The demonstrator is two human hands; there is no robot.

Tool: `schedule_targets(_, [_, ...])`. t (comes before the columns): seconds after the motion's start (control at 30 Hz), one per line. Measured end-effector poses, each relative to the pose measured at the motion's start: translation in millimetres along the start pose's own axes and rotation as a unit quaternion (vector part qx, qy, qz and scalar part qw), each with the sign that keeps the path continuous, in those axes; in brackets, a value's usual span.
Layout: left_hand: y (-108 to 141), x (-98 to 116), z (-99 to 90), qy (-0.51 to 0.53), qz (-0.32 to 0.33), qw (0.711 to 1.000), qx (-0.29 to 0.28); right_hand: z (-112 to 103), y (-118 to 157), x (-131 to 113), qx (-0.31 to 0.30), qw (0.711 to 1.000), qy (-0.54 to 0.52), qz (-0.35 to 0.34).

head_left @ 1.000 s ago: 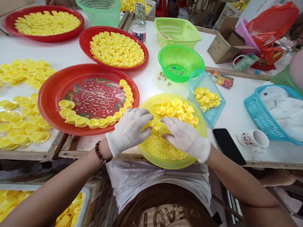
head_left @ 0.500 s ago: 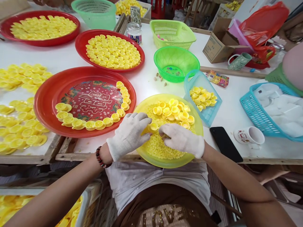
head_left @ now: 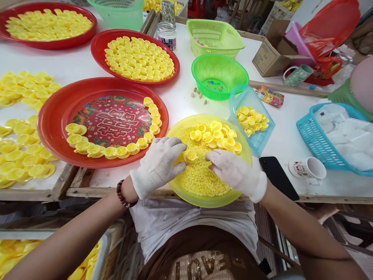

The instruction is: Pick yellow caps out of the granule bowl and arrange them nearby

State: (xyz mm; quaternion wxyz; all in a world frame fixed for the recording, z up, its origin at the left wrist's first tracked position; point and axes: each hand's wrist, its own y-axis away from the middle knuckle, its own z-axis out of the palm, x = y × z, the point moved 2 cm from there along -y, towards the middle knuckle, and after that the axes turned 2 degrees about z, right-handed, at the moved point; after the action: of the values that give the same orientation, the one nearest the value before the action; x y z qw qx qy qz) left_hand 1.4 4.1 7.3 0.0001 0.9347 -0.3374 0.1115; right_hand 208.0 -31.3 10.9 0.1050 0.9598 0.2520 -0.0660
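My left hand [head_left: 163, 161], in a white glove with bare fingertips, pinches a small yellow plastic cup-shaped piece [head_left: 190, 155] over the yellow bowl [head_left: 175, 177]. My right hand [head_left: 233, 169], gloved alike, hovers just right of that piece with its fingers bent together; whatever lies between them, if anything, is hidden. Below both hands, small yellow pellets [head_left: 204, 182] fill the bowl. A heap of yellow cup pieces [head_left: 217, 134] rests on the pellets at the far side. Left of the bowl, a large red tray [head_left: 55, 112] bears a curved row of similar pieces [head_left: 110, 152] along its near rim.
Two more red trays [head_left: 97, 48] full of pieces stand behind. A blue scoop [head_left: 259, 146] of yellow pieces, a black phone [head_left: 278, 177], a white mug [head_left: 307, 168] and a blue basket [head_left: 309, 134] are on the right. Behind the bowl sits a green basin [head_left: 220, 64].
My right hand has drawn back to the right, away from the piece in my left hand. My left hand stays nearly in place. The view has shifted slightly.
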Motion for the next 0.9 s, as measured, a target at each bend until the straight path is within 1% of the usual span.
schedule_targets(0.1, [-8.2, 4.2, 5.0, -0.013, 0.007, 1.000, -0.018, 20.8, 2.6, -2.8, -0.085, 0.995, 0.056, -0.013])
schedule_targets(0.17, [-11.8, 5.7, 7.9, -0.017, 0.008, 0.999, -0.029, 24.7, 1.2, -6.5, -0.101, 0.991, 0.076, -0.042])
schedule_targets(0.23, [-12.5, 5.6, 10.0, -0.005, 0.010, 1.000, -0.030, 17.8, -1.4, -8.7, -0.070, 0.994, 0.062, -0.052])
schedule_targets(0.3, [-10.9, 5.2, 11.9, 0.019, 0.015, 1.000, -0.019, 4.0, -5.0, -9.4, -0.010, 0.999, 0.022, -0.036])
schedule_targets(0.37, [-8.3, 5.6, 13.4, 0.044, 0.021, 0.999, 0.002, -10.6, -9.4, -11.1, 0.054, 0.998, -0.025, -0.029])
schedule_targets(0.43, [-4.9, 6.7, 12.9, 0.066, 0.024, 0.997, 0.031, -21.2, -13.2, -14.0, 0.098, 0.992, -0.061, -0.046])
schedule_targets(0.5, [-0.5, 5.5, 7.6, 0.089, 0.017, 0.994, 0.062, -26.5, -14.0, -15.0, 0.127, 0.987, -0.076, -0.057])
schedule_targets(0.57, [5.6, -2.6, -4.1, 0.110, 0.002, 0.989, 0.094, -25.1, -10.7, -10.8, 0.135, 0.988, -0.062, -0.050])
schedule_targets(0.63, [14.5, -22.1, -21.6, 0.115, -0.027, 0.984, 0.130, -16.3, -4.8, -1.2, 0.112, 0.993, -0.021, -0.036])
schedule_targets(0.7, [27.2, -54.4, -41.3, 0.092, -0.080, 0.979, 0.162, -2.1, 1.7, 9.4, 0.071, 0.996, 0.032, -0.033])
schedule_targets(0.8, [51.2, -120.7, -65.5, 0.013, -0.203, 0.962, 0.182, 18.8, 8.9, 17.9, 0.032, 0.996, 0.080, -0.023])
schedule_targets(0.9, [72.9, -188.7, -74.8, -0.046, -0.348, 0.923, 0.157, 29.4, 10.4, 13.5, 0.027, 0.995, 0.091, -0.028])
